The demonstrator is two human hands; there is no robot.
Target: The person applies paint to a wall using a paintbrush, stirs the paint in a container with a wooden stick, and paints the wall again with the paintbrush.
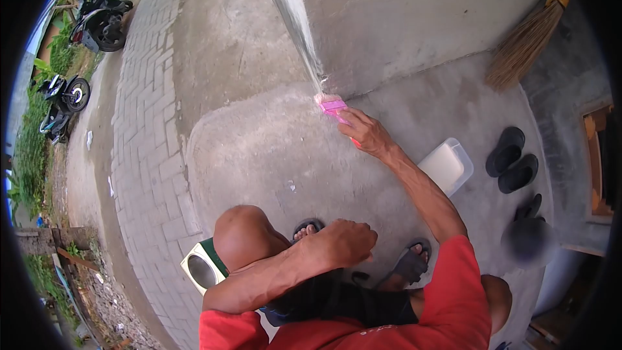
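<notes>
A pink-handled brush (333, 109) is gripped in my right hand (366, 131), its pale bristles touching the bottom corner of the wall edge (319, 84) where it meets the concrete floor. My left hand (346, 243) hangs over my bent knee with its fingers curled in; what it holds, if anything, is hidden. To the right of my right forearm, a translucent plastic tub (448, 166) with pale contents stands on the floor, partly covered by the arm.
A straw broom (528, 42) leans at the upper right. Black sandals (512, 161) lie on the right. By my left knee is a green and cream object (202, 269) with a round dark face. Motorcycles (103, 23) stand beyond the paved path (146, 123).
</notes>
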